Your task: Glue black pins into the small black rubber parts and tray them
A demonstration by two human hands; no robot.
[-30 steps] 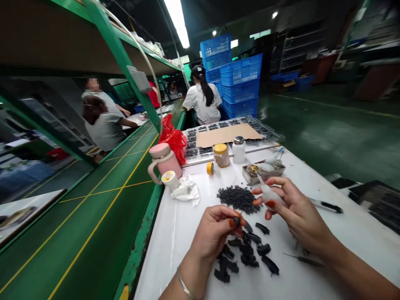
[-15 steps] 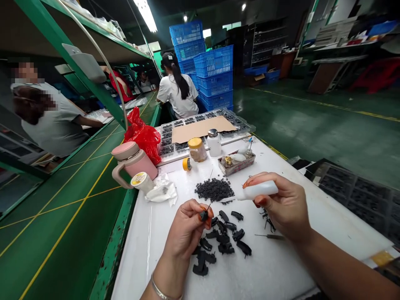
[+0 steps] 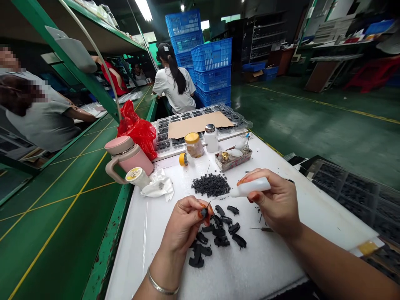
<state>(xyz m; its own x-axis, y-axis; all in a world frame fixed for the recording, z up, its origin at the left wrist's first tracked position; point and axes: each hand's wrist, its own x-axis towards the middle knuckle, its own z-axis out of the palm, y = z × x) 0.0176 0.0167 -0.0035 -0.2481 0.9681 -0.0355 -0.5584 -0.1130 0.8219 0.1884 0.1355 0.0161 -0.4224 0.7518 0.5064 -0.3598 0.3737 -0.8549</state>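
Note:
Between the thumb and fingers of my left hand (image 3: pixel 186 223) is a small black plastic part (image 3: pixel 204 213) with a thin pin sticking up. My right hand (image 3: pixel 278 200) grips a white squeeze bottle (image 3: pixel 253 187), tilted so that its thin nozzle points left toward that part. The nozzle tip is close to the pin; whether they touch I cannot tell. Below and beside my hands lie several curved black plastic parts (image 3: pixel 221 241). A heap of tiny black rings (image 3: pixel 211 185) sits behind them. Under my right hand rests a thin-bladed tool (image 3: pixel 265 229).
Behind the heap stand a yellow-lidded jar (image 3: pixel 193 146), a white bottle with a metal cap (image 3: pixel 211 139) and a small box (image 3: pixel 234 161) of bottles. At left are a pink mug (image 3: pixel 133 156) and crumpled tissue (image 3: pixel 158 185). A co-worker (image 3: pixel 175 85) sits beyond the parts tray (image 3: pixel 162 139).
The squeeze bottle's nozzle has come nearer the part in my left hand as my right hand moved left. The whole view has shifted slightly.

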